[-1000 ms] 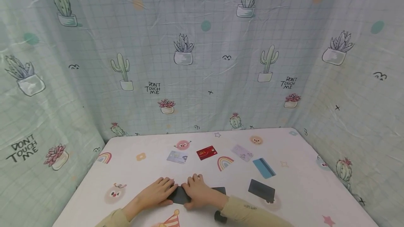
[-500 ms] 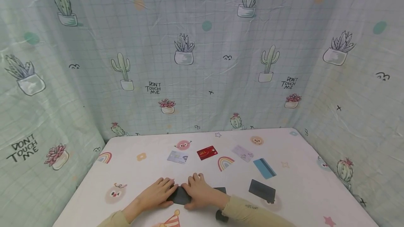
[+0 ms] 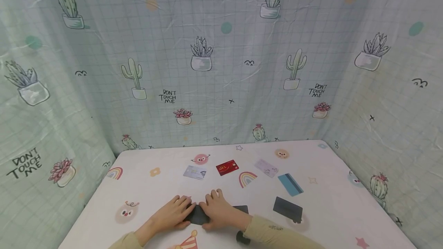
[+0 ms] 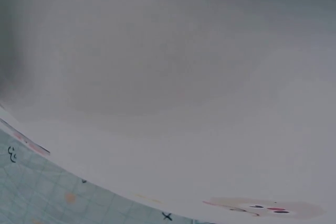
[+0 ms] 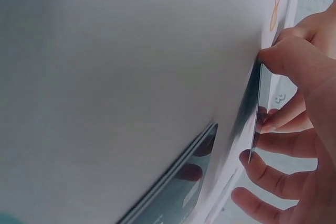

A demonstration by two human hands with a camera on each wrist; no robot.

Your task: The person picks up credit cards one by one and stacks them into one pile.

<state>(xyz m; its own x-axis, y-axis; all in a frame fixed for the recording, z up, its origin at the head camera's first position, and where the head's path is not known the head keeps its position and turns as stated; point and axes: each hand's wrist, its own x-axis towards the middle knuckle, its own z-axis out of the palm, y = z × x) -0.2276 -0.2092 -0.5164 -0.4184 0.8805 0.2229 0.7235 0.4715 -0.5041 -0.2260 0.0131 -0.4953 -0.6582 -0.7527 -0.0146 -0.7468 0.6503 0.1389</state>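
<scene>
Both hands hold one dark grey card (image 3: 198,216) near the front middle of the table. My left hand (image 3: 172,213) grips its left end, and my right hand (image 3: 219,211) has the right end between thumb and fingers. Seen almost edge-on in the right wrist view, the thin card (image 5: 259,103) stands upright on its side, with the right thumb (image 5: 286,59) at one end and fingertips along it. A dark glossy pair of stacked flat cards (image 5: 178,187) lies close by, reflecting fingers. The left wrist view takes in tabletop but no hand.
Behind the hands lie a silver card (image 3: 195,172), a red VIP card (image 3: 227,167), a pale purple card (image 3: 266,168) and a blue striped card (image 3: 290,184). To the right is a dark card (image 3: 288,209); another dark card (image 3: 241,208) is partly covered by the right wrist.
</scene>
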